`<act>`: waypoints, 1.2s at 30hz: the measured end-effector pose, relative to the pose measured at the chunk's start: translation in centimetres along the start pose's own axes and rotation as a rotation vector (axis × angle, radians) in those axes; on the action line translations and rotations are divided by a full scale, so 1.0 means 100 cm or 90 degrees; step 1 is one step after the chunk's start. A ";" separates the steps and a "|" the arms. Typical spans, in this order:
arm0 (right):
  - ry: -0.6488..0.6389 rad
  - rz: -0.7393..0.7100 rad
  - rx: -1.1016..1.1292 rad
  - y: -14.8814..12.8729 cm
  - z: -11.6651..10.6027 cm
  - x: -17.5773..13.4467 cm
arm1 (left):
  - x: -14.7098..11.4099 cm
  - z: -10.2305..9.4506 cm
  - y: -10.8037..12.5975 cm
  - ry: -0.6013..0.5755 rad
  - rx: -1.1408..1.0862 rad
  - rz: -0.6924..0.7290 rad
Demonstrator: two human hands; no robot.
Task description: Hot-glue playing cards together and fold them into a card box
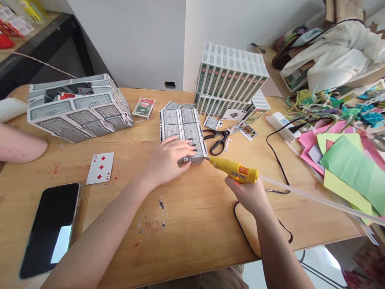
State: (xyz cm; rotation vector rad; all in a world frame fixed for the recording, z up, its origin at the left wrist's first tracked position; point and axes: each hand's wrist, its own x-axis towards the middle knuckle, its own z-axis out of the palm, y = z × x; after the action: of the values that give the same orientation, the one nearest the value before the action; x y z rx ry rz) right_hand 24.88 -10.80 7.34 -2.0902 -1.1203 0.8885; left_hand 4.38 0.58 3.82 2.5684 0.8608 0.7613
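My right hand (248, 192) is wrapped round a yellow hot glue gun (233, 169), with a long clear glue stick (313, 197) coming out of its back. The nozzle points left, at the near right corner of a block covered in playing cards (192, 130). Whether the tip touches the cards I cannot tell. My left hand (171, 158) lies flat with fingers spread over the near end of that block. Black-handled scissors (219, 140) lie just right of the block, beside a few loose cards (235, 115).
A larger card-covered box (81, 108) stands at the left, near another person's arm (22, 140). Stacked card packs (228, 78) rise behind. A phone (51, 228) and three of diamonds (100, 168) lie left. A black cord (278, 158), power strip (282, 125) and coloured paper (351, 172) occupy the right.
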 end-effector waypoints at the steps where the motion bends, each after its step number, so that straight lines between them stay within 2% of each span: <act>1: -0.004 -0.005 -0.001 0.000 0.001 0.000 | 0.000 0.000 0.000 0.001 0.001 0.000; 6: -0.026 -0.025 -0.016 -0.002 0.005 0.002 | -0.001 0.000 -0.001 0.004 0.001 0.003; 13: 0.009 0.015 0.014 0.001 -0.003 -0.001 | 0.000 0.000 -0.001 0.002 0.006 0.007; 19: 0.016 0.014 0.020 -0.001 -0.002 -0.002 | -0.001 0.001 -0.002 0.011 0.003 0.016; 33: -0.027 0.003 -0.023 -0.001 0.002 0.000 | 0.000 0.001 -0.001 0.017 0.003 0.020; 36: -0.012 0.006 -0.012 0.000 0.000 -0.001 | 0.000 0.001 -0.001 0.014 0.001 0.019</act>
State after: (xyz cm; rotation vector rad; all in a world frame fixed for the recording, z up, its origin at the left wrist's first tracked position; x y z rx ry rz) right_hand 24.84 -10.85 7.37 -2.1081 -1.1338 0.9078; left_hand 4.39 0.67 3.66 2.5844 0.8319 0.7988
